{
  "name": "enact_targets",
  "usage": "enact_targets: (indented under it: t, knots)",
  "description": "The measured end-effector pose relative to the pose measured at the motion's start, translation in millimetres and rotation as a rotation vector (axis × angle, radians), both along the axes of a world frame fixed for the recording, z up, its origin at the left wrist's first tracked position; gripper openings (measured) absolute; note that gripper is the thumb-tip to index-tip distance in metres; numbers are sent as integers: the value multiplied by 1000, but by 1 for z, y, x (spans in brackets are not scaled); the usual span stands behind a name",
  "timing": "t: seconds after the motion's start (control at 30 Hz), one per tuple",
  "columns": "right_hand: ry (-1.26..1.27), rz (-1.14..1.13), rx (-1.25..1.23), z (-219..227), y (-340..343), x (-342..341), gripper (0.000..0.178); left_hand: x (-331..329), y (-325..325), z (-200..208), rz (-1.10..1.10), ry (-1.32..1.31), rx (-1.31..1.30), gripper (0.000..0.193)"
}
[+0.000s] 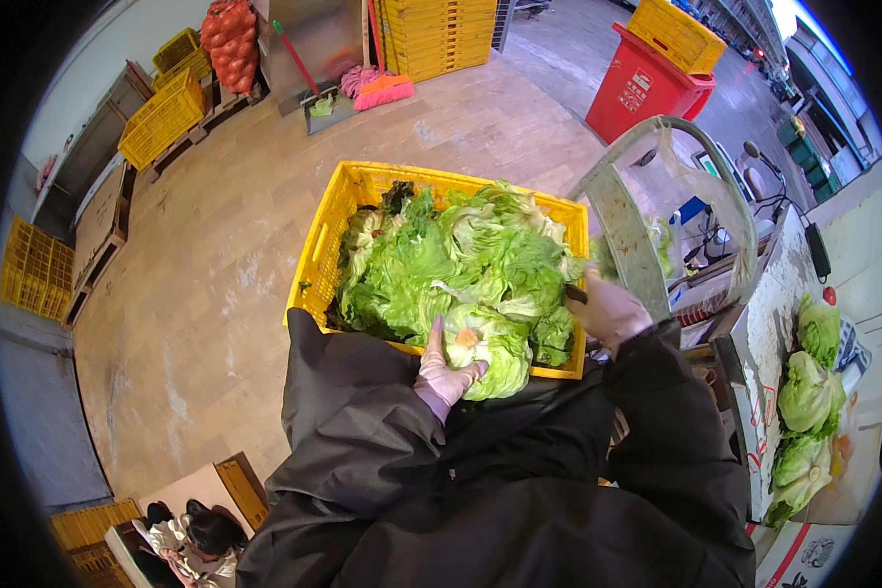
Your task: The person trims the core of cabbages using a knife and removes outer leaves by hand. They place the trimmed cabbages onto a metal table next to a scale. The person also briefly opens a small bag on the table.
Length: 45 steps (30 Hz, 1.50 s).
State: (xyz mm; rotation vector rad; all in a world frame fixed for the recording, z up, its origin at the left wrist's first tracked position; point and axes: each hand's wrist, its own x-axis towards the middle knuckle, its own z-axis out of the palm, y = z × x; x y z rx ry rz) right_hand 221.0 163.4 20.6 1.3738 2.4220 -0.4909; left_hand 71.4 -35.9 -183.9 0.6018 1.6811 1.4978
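Note:
A pale green head of lettuce (500, 359), its cut stem end showing brownish-orange, rests at the near edge of a yellow plastic crate (314, 257). My left hand (446, 376), in a thin pinkish glove, grips its left side with thumb and fingers spread around it. Loose lettuce leaves (412, 250) fill the crate. My right hand (612, 312), gloved likewise, is closed around a short dark handle (575, 293) at the crate's right rim. What that handle belongs to cannot be made out.
At right, several lettuce heads (809, 394) lie beside a worn white surface (776, 294). A metal chair frame (625, 220) stands close to my right hand. Farther off are a red bin (625, 98), a broom (382, 91) and stacked yellow crates (436, 39). A person (206, 539) is at lower left.

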Motion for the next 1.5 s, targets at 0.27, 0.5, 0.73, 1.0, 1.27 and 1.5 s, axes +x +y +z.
enact_targets:
  t: [0.27, 0.5, 0.73, 1.0, 1.27, 1.5]
  knots:
    - [9, 216, 267, 59, -21, 65, 43, -15, -11, 58, 0, 53, -179, 98]
    - [916, -60, -122, 22, -92, 67, 43, -14, -13, 103, -187, 253, -394, 110]
    - [869, 169, 60, -23, -153, 58, 56, -10, -12, 102, -271, 382, -423, 119]
    - [669, 110, 97, -31, -155, 59, 53, -4, 3, 85, -174, 393, -639, 124]
    - [559, 77, 120, -44, -157, 51, 48, -3, 2, 96, -256, 486, -683, 122]
    - [490, 77, 84, -42, -146, 25, 43, 3, -3, 76, -169, 538, -542, 117]
